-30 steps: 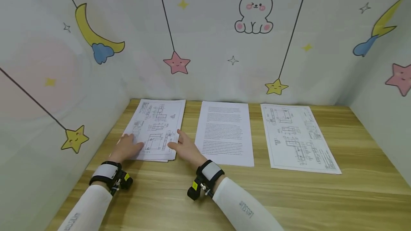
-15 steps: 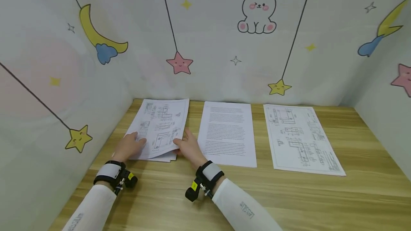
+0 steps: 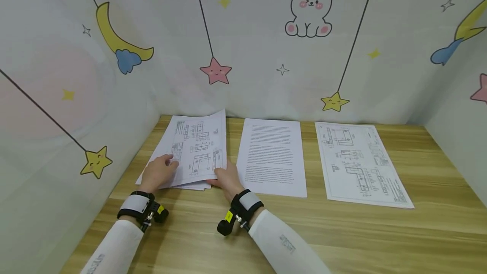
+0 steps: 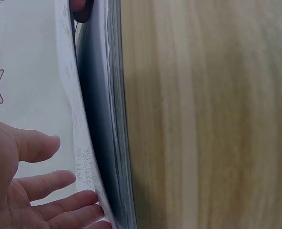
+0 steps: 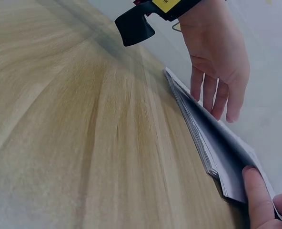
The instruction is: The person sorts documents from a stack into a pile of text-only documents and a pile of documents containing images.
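Observation:
A sheet of paper [image 3: 201, 138] printed with technical drawings lies over a stack of papers [image 3: 199, 186] at the left of the table. My right hand [image 3: 227, 179] pinches its near right corner between thumb and fingers, lifting that side off the stack. In the right wrist view a finger [image 5: 257, 195] is under the raised sheet, the thumb over it. My left hand [image 3: 159, 171] rests its fingertips on the sheet's left part, thumb apart from the paper. In the left wrist view a gap shows between the sheet [image 4: 79, 119] and the stack [image 4: 117, 119].
A text page [image 3: 272, 155] lies to the right of the stack. Farther right is another drawing sheet [image 3: 359, 164]. A white cartoon-printed backdrop [image 3: 258, 45] rises behind and beside the wooden table [image 3: 323, 231]. Wrist cameras [image 3: 225, 226] are strapped to both arms.
My right hand has taken hold of the top sheet's near right corner and raised it, shifting the sheet slightly right over the stack. My left hand stays on its left part.

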`<state>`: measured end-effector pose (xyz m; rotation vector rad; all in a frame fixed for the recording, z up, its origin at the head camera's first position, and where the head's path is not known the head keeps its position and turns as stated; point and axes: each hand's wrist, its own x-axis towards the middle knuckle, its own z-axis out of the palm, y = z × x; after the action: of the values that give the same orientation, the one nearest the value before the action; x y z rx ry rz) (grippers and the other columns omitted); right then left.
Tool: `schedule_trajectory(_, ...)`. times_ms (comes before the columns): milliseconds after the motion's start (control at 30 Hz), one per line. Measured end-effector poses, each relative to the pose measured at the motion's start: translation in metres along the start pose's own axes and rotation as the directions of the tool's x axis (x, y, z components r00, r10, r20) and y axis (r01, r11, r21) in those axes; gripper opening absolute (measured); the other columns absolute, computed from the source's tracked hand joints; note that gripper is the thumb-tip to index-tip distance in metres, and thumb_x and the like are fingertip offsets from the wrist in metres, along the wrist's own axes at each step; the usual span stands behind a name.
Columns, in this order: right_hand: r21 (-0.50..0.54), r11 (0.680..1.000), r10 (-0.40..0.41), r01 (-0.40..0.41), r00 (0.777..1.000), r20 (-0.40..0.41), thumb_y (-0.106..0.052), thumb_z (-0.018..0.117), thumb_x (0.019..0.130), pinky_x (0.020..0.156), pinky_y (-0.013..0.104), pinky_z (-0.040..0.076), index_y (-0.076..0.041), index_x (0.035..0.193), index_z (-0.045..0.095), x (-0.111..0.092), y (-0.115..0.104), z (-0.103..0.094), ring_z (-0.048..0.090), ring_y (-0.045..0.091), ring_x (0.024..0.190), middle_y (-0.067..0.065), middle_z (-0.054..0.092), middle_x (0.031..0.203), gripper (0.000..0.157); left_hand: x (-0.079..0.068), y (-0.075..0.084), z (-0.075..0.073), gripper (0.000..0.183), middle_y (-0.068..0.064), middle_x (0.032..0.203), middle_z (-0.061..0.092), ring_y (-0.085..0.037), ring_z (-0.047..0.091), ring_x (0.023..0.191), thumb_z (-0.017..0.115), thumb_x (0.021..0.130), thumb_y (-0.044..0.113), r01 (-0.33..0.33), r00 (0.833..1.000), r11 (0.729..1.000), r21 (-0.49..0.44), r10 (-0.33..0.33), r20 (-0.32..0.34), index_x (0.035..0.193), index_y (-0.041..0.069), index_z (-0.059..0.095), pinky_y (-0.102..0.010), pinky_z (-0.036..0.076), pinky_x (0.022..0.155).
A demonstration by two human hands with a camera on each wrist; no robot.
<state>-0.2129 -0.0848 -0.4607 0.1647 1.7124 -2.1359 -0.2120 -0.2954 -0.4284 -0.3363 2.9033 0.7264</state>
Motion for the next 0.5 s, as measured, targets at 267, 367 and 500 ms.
schedule_trajectory(267, 0.032, 0.999, -0.018, 0.018, 1.000, -0.017, 0.007, 0.038, 0.094, 0.083, 0.032, 0.059, -0.013, 0.141, 0.049, 0.000, -0.003, -0.011, 0.069, 0.015, 0.097, 0.011, 0.066, 0.121, 0.052, 0.001, 0.000, 0.004, 0.054, -0.031, 0.146, 0.045, -0.047, 0.044, 0.135, 0.043, 0.101, 0.027, -0.015, 0.996, 0.986, -0.167, 0.000, -0.088, 0.148, -0.001, 0.041, -0.057, 0.040, 0.108)
schedule_trajectory(367, 0.055, 0.998, -0.041, 0.042, 0.999, -0.014, 0.008, 0.038, 0.094, 0.083, 0.034, 0.060, -0.009, 0.142, 0.046, -0.004, -0.008, -0.016, 0.069, 0.016, 0.096, 0.014, 0.064, 0.123, 0.052, 0.003, 0.000, 0.004, 0.056, -0.029, 0.148, 0.044, -0.045, 0.045, 0.135, 0.044, 0.101, 0.027, 0.006, 0.994, 0.963, -0.270, -0.035, -0.100, 0.151, 0.002, 0.036, -0.056, 0.040, 0.108)
schedule_trajectory(500, 0.065, 0.996, -0.061, 0.061, 0.998, -0.002, 0.009, 0.037, 0.094, 0.084, 0.034, 0.060, -0.011, 0.144, 0.045, -0.010, -0.015, -0.022, 0.069, 0.017, 0.099, 0.014, 0.063, 0.127, 0.054, 0.006, 0.002, 0.004, 0.058, -0.027, 0.149, 0.044, -0.041, 0.047, 0.134, 0.047, 0.101, 0.026, 0.045, 0.991, 0.916, -0.399, -0.090, -0.095, 0.154, 0.006, 0.033, -0.051, 0.042, 0.107)
